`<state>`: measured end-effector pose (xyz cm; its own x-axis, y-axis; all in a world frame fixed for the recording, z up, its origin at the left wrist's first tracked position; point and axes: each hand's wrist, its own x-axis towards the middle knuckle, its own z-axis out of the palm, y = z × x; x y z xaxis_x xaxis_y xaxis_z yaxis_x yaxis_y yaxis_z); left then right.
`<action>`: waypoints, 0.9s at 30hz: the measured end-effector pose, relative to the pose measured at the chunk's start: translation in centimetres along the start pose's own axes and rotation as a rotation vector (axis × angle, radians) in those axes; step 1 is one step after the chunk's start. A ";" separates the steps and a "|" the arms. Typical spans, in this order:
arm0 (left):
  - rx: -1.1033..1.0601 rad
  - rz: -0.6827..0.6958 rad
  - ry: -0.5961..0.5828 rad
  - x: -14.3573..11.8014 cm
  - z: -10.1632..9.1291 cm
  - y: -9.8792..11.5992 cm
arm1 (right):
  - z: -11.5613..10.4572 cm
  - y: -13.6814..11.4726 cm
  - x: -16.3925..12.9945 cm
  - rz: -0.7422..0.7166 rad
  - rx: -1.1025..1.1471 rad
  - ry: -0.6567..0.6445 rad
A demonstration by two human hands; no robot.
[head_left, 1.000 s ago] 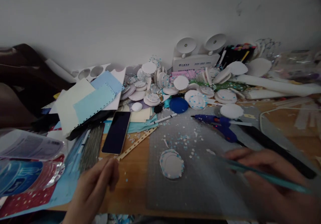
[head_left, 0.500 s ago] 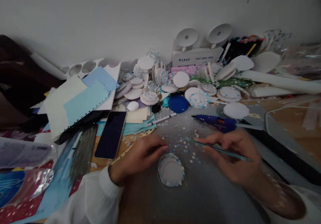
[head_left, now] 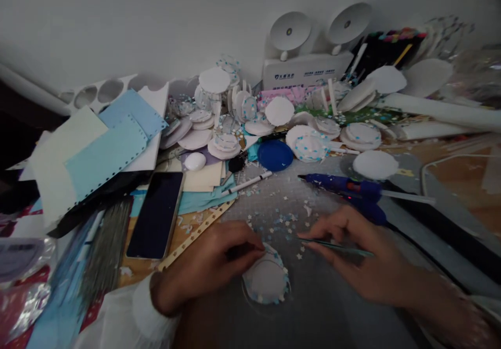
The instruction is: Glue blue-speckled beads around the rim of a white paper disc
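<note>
My right hand (head_left: 348, 247) is closed in a pinch round slim greenish tweezers (head_left: 340, 247), whose tip points left over the cutting mat, close to scattered small white and blue stars (head_left: 289, 224). My left hand (head_left: 223, 255) is closed, thumb and forefinger pressed together at the upper left rim of a white round disc (head_left: 266, 282). Whether these fingers grip the rim or some tiny piece is hidden. Small blue and white pieces line the disc's edge, and it lies on the grey cutting mat (head_left: 313, 307).
Behind the mat are heaped white discs (head_left: 225, 145), a blue round lid (head_left: 275, 155) and a blue glue gun (head_left: 344, 184) with its cord. To the left lie a phone (head_left: 155, 216), coloured paper sheets (head_left: 105, 151) and a bundle of thin wires (head_left: 107, 255). A twin-lamp box (head_left: 309, 70) stands at the wall.
My left fingertips have come down to the disc's rim. My right hand has lowered the tweezers a little and drawn them nearer the disc. The camera view has shifted slightly.
</note>
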<state>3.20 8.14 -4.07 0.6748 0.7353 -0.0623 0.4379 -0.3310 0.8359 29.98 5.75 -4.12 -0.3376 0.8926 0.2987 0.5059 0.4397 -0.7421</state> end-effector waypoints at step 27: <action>-0.093 0.027 0.039 0.2 0.0 0.3 | 1.8 0.6 -0.1 0.051 0.052 0.094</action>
<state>3.45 8.16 -3.82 0.6611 0.7501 -0.0190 0.3617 -0.2964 0.8839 28.88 5.73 -5.74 -0.2349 0.9202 0.3132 0.4774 0.3899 -0.7874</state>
